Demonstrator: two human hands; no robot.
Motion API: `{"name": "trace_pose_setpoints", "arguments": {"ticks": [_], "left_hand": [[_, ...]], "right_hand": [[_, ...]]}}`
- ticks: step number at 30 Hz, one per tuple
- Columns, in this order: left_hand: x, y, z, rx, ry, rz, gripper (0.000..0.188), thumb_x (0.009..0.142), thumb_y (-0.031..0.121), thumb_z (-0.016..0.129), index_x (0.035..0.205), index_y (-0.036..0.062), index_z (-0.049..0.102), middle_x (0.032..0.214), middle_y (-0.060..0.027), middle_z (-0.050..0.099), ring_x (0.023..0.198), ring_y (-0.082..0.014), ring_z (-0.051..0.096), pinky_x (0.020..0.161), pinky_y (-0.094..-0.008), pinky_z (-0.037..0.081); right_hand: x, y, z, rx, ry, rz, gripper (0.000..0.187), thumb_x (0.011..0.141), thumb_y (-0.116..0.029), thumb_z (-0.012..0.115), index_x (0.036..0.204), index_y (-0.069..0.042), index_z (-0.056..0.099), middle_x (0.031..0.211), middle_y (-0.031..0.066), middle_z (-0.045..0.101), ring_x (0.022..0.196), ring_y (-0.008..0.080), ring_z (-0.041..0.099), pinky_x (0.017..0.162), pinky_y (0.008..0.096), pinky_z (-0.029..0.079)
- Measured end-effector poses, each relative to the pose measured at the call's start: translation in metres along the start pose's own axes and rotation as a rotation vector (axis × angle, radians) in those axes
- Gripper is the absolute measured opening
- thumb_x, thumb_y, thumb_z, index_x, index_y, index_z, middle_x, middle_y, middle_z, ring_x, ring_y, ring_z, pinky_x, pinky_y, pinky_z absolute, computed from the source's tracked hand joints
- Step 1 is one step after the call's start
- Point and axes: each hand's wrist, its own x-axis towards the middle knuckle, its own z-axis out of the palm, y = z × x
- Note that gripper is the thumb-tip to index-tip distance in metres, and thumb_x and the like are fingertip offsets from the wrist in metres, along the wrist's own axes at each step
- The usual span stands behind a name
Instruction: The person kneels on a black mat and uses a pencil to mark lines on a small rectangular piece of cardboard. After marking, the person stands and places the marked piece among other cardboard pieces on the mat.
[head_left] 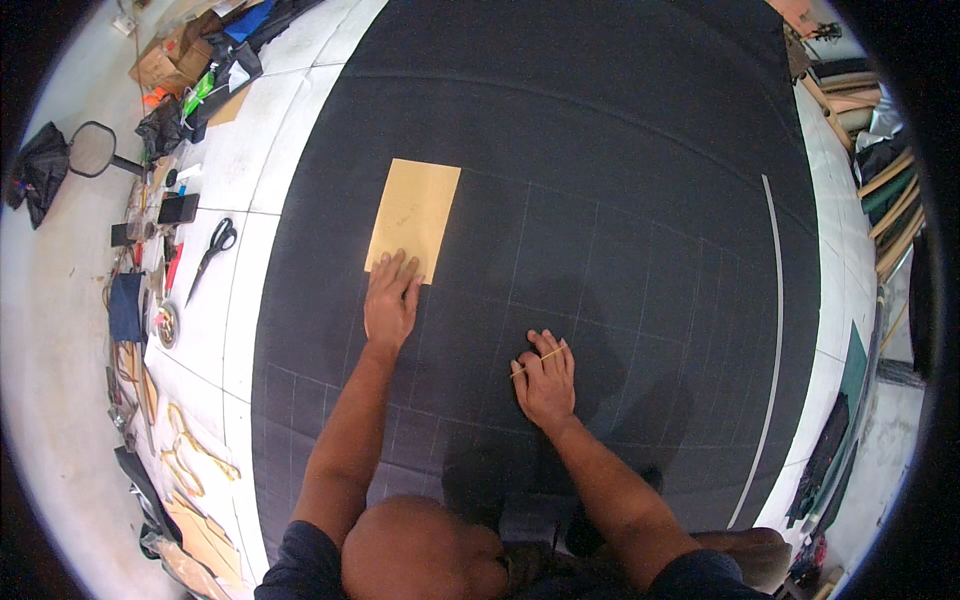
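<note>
A large black cloth (620, 130) lies spread out, marked with pale lines that form boxes. On its left part rests a tan rectangular card (415, 215) with faint writing. The fingers of my left hand (391, 302) lie flat on the card's near end, stretched out. Lower and further right, my right hand (546, 385) is curled just over the cloth. A thin yellow stick (552, 354), perhaps a pencil, runs across its fingers. The fingers partly cover the stick, so its exact kind cannot be made out.
A long pale ruler or strip (777, 300) lies along the cloth's right side. Black-handled scissors (214, 255), a dark phone (178, 208) and a small round dish (166, 325) sit on white tiles at left. Rolled materials (895, 215) are stacked at the far right.
</note>
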Motion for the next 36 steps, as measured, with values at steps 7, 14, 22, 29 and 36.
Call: {"name": "trace_pose_setpoints", "arguments": {"ticks": [7,14,22,29,36], "left_hand": [[0.001,-0.001,0.002,0.012,0.022,0.026,0.029,0.099,0.022,0.065,0.124,0.009,0.073,0.139,-0.0157,0.063,0.136,-0.038,0.053,0.118,-0.0487,0.037],[0.0,-0.001,0.001,0.017,0.009,0.008,0.03,0.099,0.023,0.065,0.124,0.0089,0.073,0.14,-0.0159,0.062,0.137,-0.0379,0.052,0.119,-0.0481,0.037],[0.001,-0.002,0.003,0.031,-0.001,0.014,0.031,0.099,0.022,0.065,0.126,0.0079,0.072,0.141,-0.0172,0.061,0.136,-0.0394,0.052,0.118,-0.0489,0.037],[0.002,-0.003,0.003,0.02,0.02,0.031,0.03,0.098,0.021,0.066,0.124,0.0079,0.072,0.14,-0.0175,0.062,0.135,-0.0402,0.053,0.118,-0.0491,0.037],[0.006,0.003,0.002,0.005,0.011,0.004,0.03,0.097,0.021,0.067,0.124,0.0092,0.072,0.139,-0.0153,0.062,0.136,-0.0379,0.052,0.118,-0.0482,0.037]], "right_hand": [[0.001,0.001,0.002,0.004,0.017,0.012,0.019,0.095,-0.024,0.067,0.106,-0.009,0.066,0.143,0.0146,0.055,0.139,0.0362,0.047,0.117,0.0574,0.031],[0.001,-0.001,0.002,0.013,0.031,0.007,0.018,0.095,-0.023,0.068,0.106,-0.008,0.066,0.142,0.0145,0.055,0.138,0.0364,0.047,0.116,0.0583,0.031],[0.001,0.002,0.001,0.001,0.022,-0.005,0.019,0.095,-0.023,0.068,0.106,-0.008,0.065,0.143,0.0148,0.054,0.139,0.0368,0.046,0.117,0.0581,0.031],[0.003,0.0,-0.002,0.007,-0.039,0.009,0.019,0.098,-0.021,0.066,0.11,-0.006,0.063,0.145,0.016,0.05,0.142,0.036,0.042,0.12,0.0565,0.027],[0.023,0.018,-0.007,0.542,0.067,0.345,0.03,0.107,-0.027,0.051,0.122,-0.005,0.064,0.108,0.0139,0.071,0.104,0.0282,0.066,0.093,0.0415,0.048]]}}
